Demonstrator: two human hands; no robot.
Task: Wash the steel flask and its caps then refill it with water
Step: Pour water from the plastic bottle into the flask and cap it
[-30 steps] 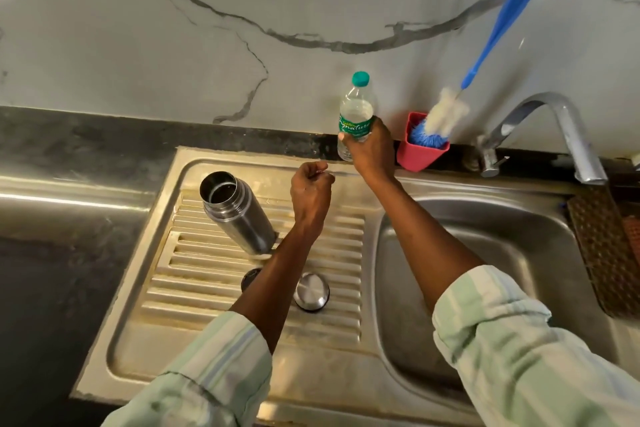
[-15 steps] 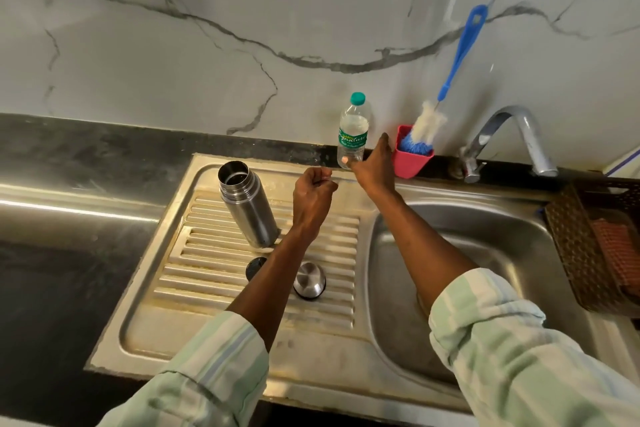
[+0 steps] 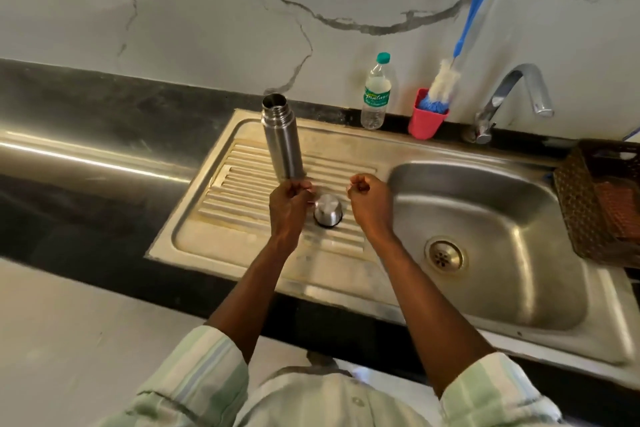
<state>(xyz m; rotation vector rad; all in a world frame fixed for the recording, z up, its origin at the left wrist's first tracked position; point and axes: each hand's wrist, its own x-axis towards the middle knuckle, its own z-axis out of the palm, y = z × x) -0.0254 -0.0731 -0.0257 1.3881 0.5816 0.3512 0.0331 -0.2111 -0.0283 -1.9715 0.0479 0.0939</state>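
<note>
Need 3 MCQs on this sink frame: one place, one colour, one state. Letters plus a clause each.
1. Where does the steel flask stand?
A. in the basin
B. on the ribbed drainboard
C. in the basket

2. Colour of the cup holding the bottle brush?
A. pink
B. green
C. black

3. State of the flask's mouth?
A. capped
B. open
C. plugged with the brush

Answers: 1 B, it stands upright on the ribs left of the basin; 2 A, pink cup by the tap; 3 B, the hollow neck shows and a steel cap sits on the drainboard.
</note>
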